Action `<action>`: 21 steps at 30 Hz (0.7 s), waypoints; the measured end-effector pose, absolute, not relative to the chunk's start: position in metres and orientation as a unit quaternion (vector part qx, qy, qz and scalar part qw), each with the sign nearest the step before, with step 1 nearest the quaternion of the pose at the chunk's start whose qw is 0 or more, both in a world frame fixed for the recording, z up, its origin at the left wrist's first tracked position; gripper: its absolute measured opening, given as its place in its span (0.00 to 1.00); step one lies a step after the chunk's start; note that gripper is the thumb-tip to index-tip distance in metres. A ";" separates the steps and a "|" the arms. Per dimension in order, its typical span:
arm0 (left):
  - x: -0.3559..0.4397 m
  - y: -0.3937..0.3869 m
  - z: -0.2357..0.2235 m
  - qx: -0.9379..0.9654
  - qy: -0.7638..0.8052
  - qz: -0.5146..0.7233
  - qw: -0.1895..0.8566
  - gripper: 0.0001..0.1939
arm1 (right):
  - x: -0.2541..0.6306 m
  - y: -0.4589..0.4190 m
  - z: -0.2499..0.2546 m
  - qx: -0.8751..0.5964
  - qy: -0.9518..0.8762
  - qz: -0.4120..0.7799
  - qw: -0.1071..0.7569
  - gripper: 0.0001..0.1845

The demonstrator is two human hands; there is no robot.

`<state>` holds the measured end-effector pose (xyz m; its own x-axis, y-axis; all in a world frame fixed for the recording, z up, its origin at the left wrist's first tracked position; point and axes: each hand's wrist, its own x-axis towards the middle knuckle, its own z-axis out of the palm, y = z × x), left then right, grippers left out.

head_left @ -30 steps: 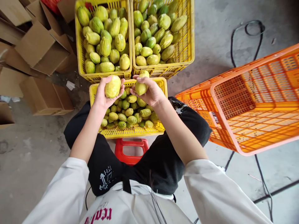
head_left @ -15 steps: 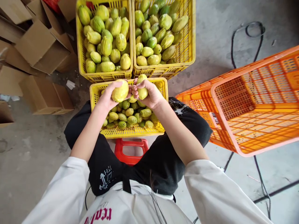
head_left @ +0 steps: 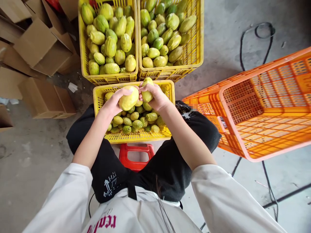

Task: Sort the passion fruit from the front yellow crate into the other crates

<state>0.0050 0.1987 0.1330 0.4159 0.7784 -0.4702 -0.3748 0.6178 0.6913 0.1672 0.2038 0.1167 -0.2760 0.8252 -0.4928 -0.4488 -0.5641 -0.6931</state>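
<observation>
My left hand [head_left: 116,101] is closed round a large yellow lemon [head_left: 128,98], its thumb lying along the upper side. In my right hand [head_left: 155,96] is a smaller yellow-green lemon [head_left: 147,95], gripped between thumb and fingers. The two hands are close together, their fingertips almost meeting between the fruits. Both are held above a yellow crate [head_left: 136,139] between my knees. Many small green and yellow lemons [head_left: 137,124] lie in that crate. My hands and the held fruits hide part of its far side.
Two yellow crates, one on the left [head_left: 84,48] and one on the right [head_left: 199,38], hold larger green-yellow fruits beyond the front crate. An orange crate [head_left: 233,126] lies at right, near a black cable [head_left: 241,48]. Cardboard boxes [head_left: 46,100] crowd the left. A red stool [head_left: 123,158] shows below.
My left hand has moved right and slightly down with its lemon, closing the gap to my right hand. The lemon in it has turned. My right hand has barely shifted.
</observation>
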 end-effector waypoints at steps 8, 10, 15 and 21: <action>0.008 0.197 0.127 0.258 0.403 0.370 0.796 0.07 | 0.168 0.202 0.123 -0.417 -0.218 0.783 0.406 0.06; 0.009 0.195 0.130 0.260 0.402 0.368 0.797 0.04 | 0.169 0.203 0.125 -0.415 -0.206 0.793 0.396 0.06; 0.009 0.193 0.130 0.268 0.400 0.364 0.797 0.05 | 0.168 0.203 0.127 -0.432 -0.173 0.797 0.384 0.04; 0.015 0.194 0.127 0.241 0.420 0.375 0.790 0.07 | 0.167 0.202 0.126 -0.411 -0.171 0.795 0.412 0.05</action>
<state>0.0154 0.1939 0.1267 0.3645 0.7961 -0.4830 -0.3904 0.6016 0.6969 0.1670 0.2019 0.1262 -0.3233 0.7951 -0.5132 -0.5145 -0.6028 -0.6098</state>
